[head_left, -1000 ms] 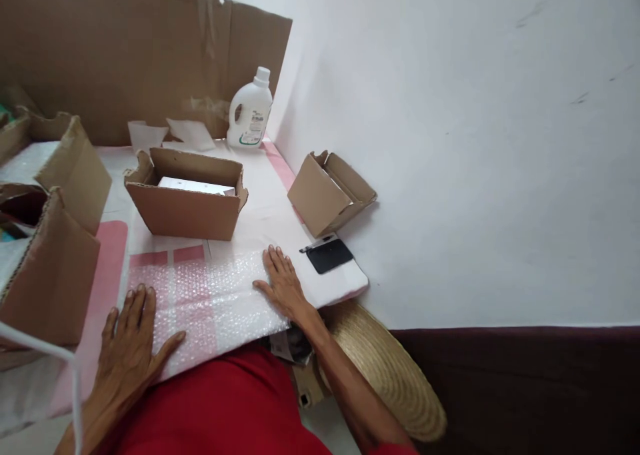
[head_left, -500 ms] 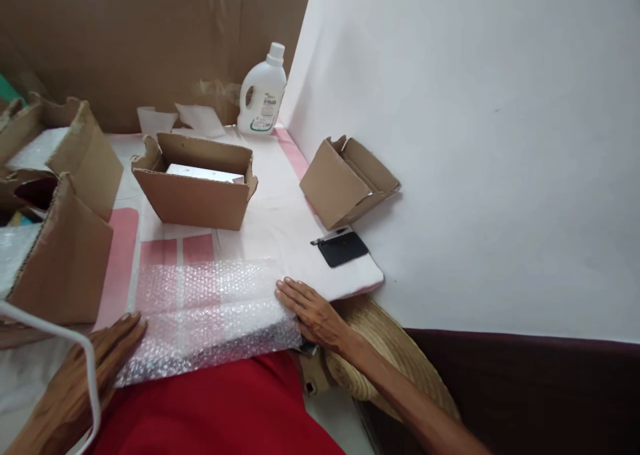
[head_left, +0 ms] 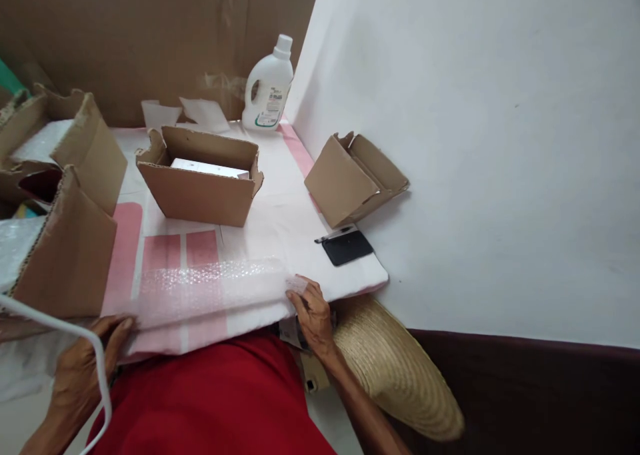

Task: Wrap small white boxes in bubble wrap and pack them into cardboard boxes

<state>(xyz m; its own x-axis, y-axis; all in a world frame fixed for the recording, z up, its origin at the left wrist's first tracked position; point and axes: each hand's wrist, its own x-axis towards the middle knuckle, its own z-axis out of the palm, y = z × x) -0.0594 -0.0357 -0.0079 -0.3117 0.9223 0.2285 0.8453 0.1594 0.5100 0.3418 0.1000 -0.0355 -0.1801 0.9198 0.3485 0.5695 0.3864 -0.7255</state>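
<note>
Lying along the bench point(head_left: 270, 238) nr its front edge, the bubble wrap point(head_left: 215, 287) is a long, see-thru strip, w/ the bench's pink & white pattern showing underneath; near edge looks folded over, no. of layers can't tell. L hand point(head_left: 87, 358) has thumb & fingers closed on the wrap's L end; R hand point(head_left: 314, 315) pinches the R end, corner sticking up past the fingertips. Red garment point(head_left: 210, 398) just below, on the person's lap/front.

Beyond the wrap, approx. mid-bench: open carton point(head_left: 200, 195), upright, w/ white packet point(head_left: 210, 168) inside. To R of it, 2nd carton point(head_left: 345, 185), tilted, next to the wall point(head_left: 475, 142). Black slab point(head_left: 349, 247), phone-like, flat nr the R corner, slim pen-like item point(head_left: 333, 234) along its far edge.

At back: white bottle point(head_left: 270, 94) upright, white sheets point(head_left: 206, 114) to its L, cardboard panel point(head_left: 140, 42) behind. Far L: worn cartons point(head_left: 75, 248), bubble-wrapped stuff point(head_left: 23, 242) in the nearer one. White cable point(head_left: 65, 325) crosses in front of L hand. Woven straw item point(head_left: 395, 368) below bench, R side.
</note>
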